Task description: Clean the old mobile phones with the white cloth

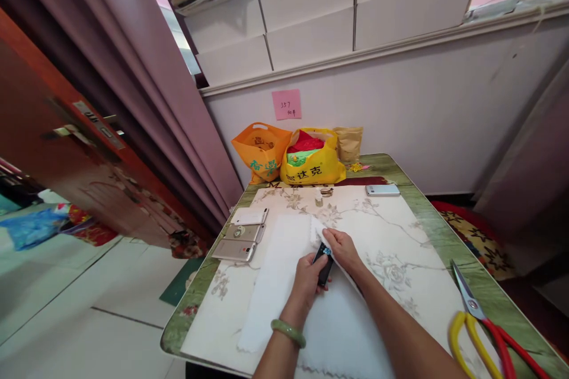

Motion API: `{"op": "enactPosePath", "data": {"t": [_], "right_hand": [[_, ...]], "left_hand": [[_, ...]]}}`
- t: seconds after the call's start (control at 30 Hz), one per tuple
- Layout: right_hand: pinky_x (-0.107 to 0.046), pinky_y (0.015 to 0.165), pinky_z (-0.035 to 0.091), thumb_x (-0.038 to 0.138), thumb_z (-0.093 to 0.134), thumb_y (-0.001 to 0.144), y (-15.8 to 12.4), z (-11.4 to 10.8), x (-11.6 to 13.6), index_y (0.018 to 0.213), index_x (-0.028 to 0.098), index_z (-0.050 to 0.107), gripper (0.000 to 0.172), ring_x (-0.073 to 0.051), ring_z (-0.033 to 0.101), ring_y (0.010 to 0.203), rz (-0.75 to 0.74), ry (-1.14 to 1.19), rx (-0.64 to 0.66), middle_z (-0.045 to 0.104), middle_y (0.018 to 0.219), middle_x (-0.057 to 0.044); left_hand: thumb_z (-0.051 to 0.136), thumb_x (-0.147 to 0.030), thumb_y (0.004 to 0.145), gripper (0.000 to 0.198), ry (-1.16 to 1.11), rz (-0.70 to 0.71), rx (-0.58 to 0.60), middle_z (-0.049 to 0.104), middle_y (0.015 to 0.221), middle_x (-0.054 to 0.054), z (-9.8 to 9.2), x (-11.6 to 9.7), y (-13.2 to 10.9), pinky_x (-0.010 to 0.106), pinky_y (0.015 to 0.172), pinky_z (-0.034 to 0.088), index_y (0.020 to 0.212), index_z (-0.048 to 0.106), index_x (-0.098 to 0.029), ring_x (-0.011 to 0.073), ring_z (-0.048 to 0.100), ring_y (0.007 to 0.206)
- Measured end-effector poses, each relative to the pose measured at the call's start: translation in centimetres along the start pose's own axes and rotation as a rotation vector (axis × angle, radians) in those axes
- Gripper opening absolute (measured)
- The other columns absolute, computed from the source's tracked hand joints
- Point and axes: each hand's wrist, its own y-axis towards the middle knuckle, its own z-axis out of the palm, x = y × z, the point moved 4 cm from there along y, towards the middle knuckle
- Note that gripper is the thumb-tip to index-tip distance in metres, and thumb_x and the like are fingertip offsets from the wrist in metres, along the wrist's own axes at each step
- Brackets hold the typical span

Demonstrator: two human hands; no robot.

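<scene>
Black device partly behind left fingers

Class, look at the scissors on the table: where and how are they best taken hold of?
Probably by the red and yellow handles, coming from the near side: the scissors lie with these handles nearest and their pointed blades facing away.

— See anything by the wall?
— Spot an orange carrier bag beside a yellow carrier bag, below a pink note.
— At right?
— Find red-and-yellow-handled scissors on the tabletop.
</scene>
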Motion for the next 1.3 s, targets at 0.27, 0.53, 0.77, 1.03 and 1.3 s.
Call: {"op": "enactPosePath", "data": {"t": [0.27,0.53,0.77,1.03,1.3], "right_hand": [[-0.025,0.056,0.034,0.058,0.033,0.089,0.3,-0.3,-0.2,0.061,0.021,0.047,0.049,-0.016,0.045,0.057,0.059,-0.096,-0.046,0.05,0.055,0.002],[-0.026,0.06,0.036,0.057,0.029,0.092,0.3,-0.4,-0.2,0.063,0.022,0.048,0.049,-0.016,0.05,0.059,0.031,-0.147,-0.105,0.056,0.059,0.0],[-0.027,0.063,0.036,0.057,0.023,0.094,0.0,-0.2,-0.3,0.073,0.023,0.053,0.049,-0.019,0.055,0.066,0.022,-0.211,-0.157,0.062,0.068,-0.003],[-0.026,0.063,0.035,0.052,0.024,0.095,-0.1,0.1,-0.3,0.073,0.024,0.052,0.045,-0.018,0.055,0.067,-0.031,-0.275,-0.068,0.061,0.068,-0.002],[-0.028,0.063,0.037,0.055,0.023,0.095,-0.5,0.0,0.0,0.071,0.023,0.052,0.049,-0.018,0.054,0.065,-0.043,-0.26,-0.052,0.061,0.067,-0.003]], "left_hand": [[0.067,-0.052,0.068,0.041,-0.104,0.018,-0.125,0.053,0.052,-0.004,0.3,0.0,0.2,0.016,0.03,0.027,0.084,0.057,-0.016,0.0091,0.049,0.04],[0.068,-0.052,0.068,0.038,-0.122,0.087,-0.188,0.048,0.051,-0.005,1.1,0.5,0.7,0.019,0.036,0.034,0.073,0.054,-0.017,0.0089,0.046,0.043],[0.065,-0.057,0.07,0.042,-0.134,0.115,-0.193,0.046,0.053,-0.006,1.2,0.7,0.9,0.019,0.035,0.029,0.078,0.054,-0.017,0.0073,0.04,0.042],[0.057,-0.054,0.079,0.037,-0.009,0.231,-0.222,0.046,0.057,-0.005,1.0,0.9,0.4,0.019,0.042,0.035,0.078,0.051,-0.018,0.0075,0.041,0.047],[0.058,-0.054,0.079,0.036,-0.043,0.236,-0.207,0.045,0.057,-0.006,1.0,0.7,-0.1,0.02,0.041,0.034,0.078,0.052,-0.019,0.0078,0.04,0.046]]}}
